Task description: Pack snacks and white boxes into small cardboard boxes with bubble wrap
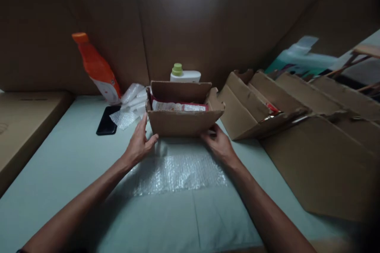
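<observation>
One sheet of clear bubble wrap (178,174) lies nearest you on the pale green cloth (74,182); keep it flat. Just beyond it, your left hand (140,141) is half open at the small open cardboard box (181,124), thumb parted from the fingers along its left side. Your right hand (220,144) curls tighter at the lower right corner; together they hold the box between them, though how firmly you cannot tell. Best to press evenly and low, since the torn-looking upright flaps would likely bend under a high grip. Keep it level so the packet (178,106) inside stays put. Mind the neighbouring box (242,106) just to its right, and the white bottle (190,75) standing close behind.
</observation>
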`<state>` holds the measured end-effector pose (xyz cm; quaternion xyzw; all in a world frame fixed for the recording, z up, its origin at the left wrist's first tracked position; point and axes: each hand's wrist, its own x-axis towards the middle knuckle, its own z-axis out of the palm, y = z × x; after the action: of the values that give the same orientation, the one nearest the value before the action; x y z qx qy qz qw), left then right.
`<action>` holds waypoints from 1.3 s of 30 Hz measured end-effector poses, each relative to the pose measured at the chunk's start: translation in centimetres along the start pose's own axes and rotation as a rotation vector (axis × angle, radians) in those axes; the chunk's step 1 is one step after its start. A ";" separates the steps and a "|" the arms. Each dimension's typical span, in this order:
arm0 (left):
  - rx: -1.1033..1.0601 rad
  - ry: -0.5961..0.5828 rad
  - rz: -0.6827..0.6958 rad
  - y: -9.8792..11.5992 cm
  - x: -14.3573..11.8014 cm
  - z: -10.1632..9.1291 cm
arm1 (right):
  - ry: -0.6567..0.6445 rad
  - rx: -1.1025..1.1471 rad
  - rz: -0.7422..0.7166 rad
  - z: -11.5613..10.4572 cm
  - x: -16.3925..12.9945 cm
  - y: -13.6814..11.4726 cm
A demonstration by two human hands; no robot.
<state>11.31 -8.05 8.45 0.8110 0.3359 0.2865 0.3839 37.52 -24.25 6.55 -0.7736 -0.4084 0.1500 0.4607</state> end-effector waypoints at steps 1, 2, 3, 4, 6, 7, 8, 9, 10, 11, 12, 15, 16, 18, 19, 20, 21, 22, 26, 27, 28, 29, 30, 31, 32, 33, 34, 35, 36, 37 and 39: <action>0.088 0.023 0.073 0.1 -1.6 -0.4 | 0.038 -0.039 -0.028 -0.3 -1.4 -0.2; 0.181 0.026 0.157 0.2 -3.6 -0.6 | 0.070 -0.089 -0.073 -0.3 -3.0 -0.6; 0.265 0.001 0.240 0.3 -5.8 -0.6 | 0.073 -0.145 -0.139 0.0 -4.9 -1.3; 0.329 -0.051 0.303 0.2 -7.9 -0.5 | 0.034 -0.203 -0.217 0.7 -6.8 -2.1; 0.421 -0.175 0.366 -0.6 -11.4 0.0 | -0.193 -0.294 -0.382 3.1 -10.0 -4.0; 0.455 -0.234 0.370 -1.2 -12.5 0.2 | -0.324 -0.331 -0.451 4.5 -11.1 -4.8; 0.478 -0.290 0.362 -1.9 -13.2 0.4 | -0.437 -0.365 -0.509 5.6 -11.9 -5.2; 0.487 -0.342 0.351 -2.6 -13.5 0.3 | -0.514 -0.397 -0.544 6.3 -12.4 -5.2; 0.481 -0.387 0.340 -3.1 -13.6 0.1 | -0.547 -0.432 -0.548 6.4 -12.8 -4.6; 0.461 -0.427 0.334 -3.6 -13.4 -0.2 | -0.537 -0.469 -0.526 5.6 -13.1 -3.6; 0.432 -0.460 0.333 -3.9 -13.2 -0.6 | -0.490 -0.515 -0.474 4.2 -13.4 -2.2; 0.350 -0.493 0.332 -4.0 -12.8 -1.5 | -0.201 -0.661 -0.220 -2.5 -14.1 2.2; 0.336 -0.475 0.329 -4.0 -12.8 -1.7 | -0.100 -0.696 -0.165 -4.6 -14.1 3.2; 0.358 -0.343 0.304 -4.2 -13.0 -2.0 | 0.012 -0.698 -0.160 -7.1 -13.7 3.8; 0.388 -0.246 0.281 -4.4 -13.2 -2.1 | 0.020 -0.674 -0.181 -7.4 -13.2 3.5; 0.429 -0.135 0.246 -4.7 -13.5 -2.2 | 0.002 -0.642 -0.200 -7.0 -12.5 2.9; 0.478 -0.023 0.194 -5.0 -13.8 -2.4 | -0.026 -0.610 -0.210 -6.1 -11.5 2.3; 0.528 0.070 0.131 -5.2 -14.1 -2.6 | -0.054 -0.586 -0.207 -5.0 -10.5 1.6; 0.642 0.208 -0.113 -5.4 -15.5 -2.9 | -0.122 -0.543 -0.179 -1.5 -7.3 0.0; 0.620 0.215 -0.128 -5.2 -15.7 -2.9 | -0.142 -0.534 -0.181 -1.4 -7.4 -0.2; 0.579 0.227 -0.128 -4.9 -15.8 -3.0 | -0.164 -0.529 -0.184 -1.6 -7.9 -0.3; 0.530 0.241 -0.119 -4.5 -15.7 -3.2 | -0.184 -0.518 -0.181 -2.1 -8.9 -0.5; 0.480 0.251 -0.109 -4.0 -15.5 -3.6 | -0.201 -0.486 -0.165 -2.8 -10.4 -0.7; 0.438 0.251 -0.100 -3.5 -15.1 -4.0 | -0.218 -0.428 -0.133 -3.4 -12.3 -1.0; 0.407 0.244 -0.093 -2.9 -14.5 -4.4 | -0.235 -0.346 -0.085 -4.0 -14.5 -1.2; 0.390 0.225 -0.080 -2.4 -13.7 -4.7 | -0.259 -0.241 -0.026 -4.4 -16.8 -1.5; 0.382 0.199 -0.059 -1.8 -12.6 -4.7 | -0.287 -0.130 0.038 -4.6 -19.3 -1.8; 0.373 0.163 -0.028 -1.3 -11.3 -4.4 | -0.322 -0.029 0.099 -4.5 -21.7 -2.0; 0.362 0.118 0.009 -0.8 -9.9 -3.8 | -0.357 0.052 0.152 -4.1 -24.0 -2.3; 0.351 0.065 0.047 -0.4 -8.5 -2.9 | -0.389 0.115 0.198 -3.6 -25.9 -2.5; 0.325 -0.038 0.109 0.4 -6.1 -0.6 | -0.442 0.188 0.262 -2.3 -28.9 -3.0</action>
<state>7.29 -12.62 7.87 0.8846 0.3262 0.2334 0.2378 19.50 -47.08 6.08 -0.7222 -0.3795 0.4108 0.4069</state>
